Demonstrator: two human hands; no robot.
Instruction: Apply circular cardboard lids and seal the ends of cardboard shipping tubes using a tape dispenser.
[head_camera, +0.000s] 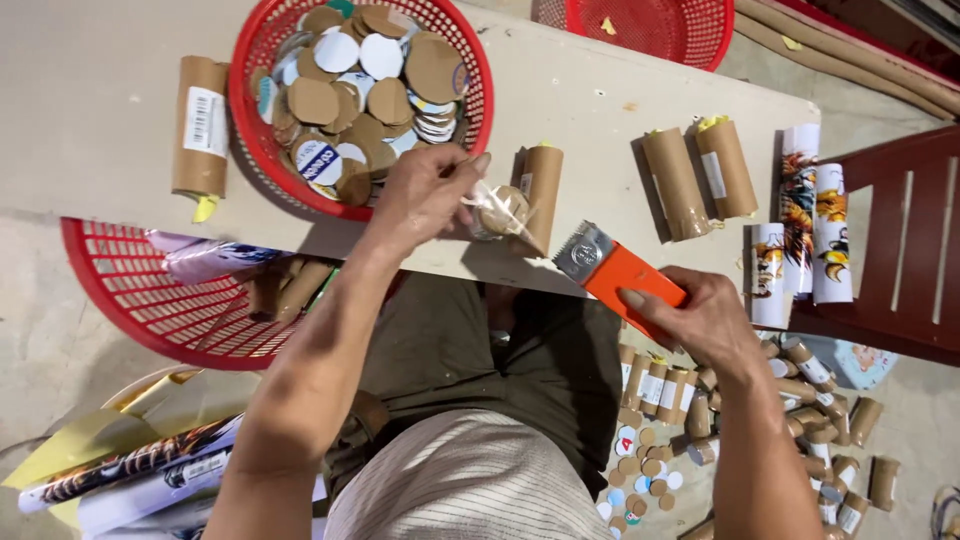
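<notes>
Two bare arms reach over the table (600, 90): the left hand (425, 195) pinches clear tape on a cardboard tube (505, 210) at the table's near edge, the right hand (705, 320) grips an orange tape dispenser (615, 270). Beside the left hand, a red basket (262, 140) holds cardboard discs (365, 100) — more tubes (700, 175) lie right.

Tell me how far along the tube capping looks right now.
Done, apparently: finished tubes piled on the floor. In hand: the left hand holds a tube end with clear tape; the right hand grips the orange tape dispenser. Left: plain tubes on the board and discs in the red basket.
</notes>
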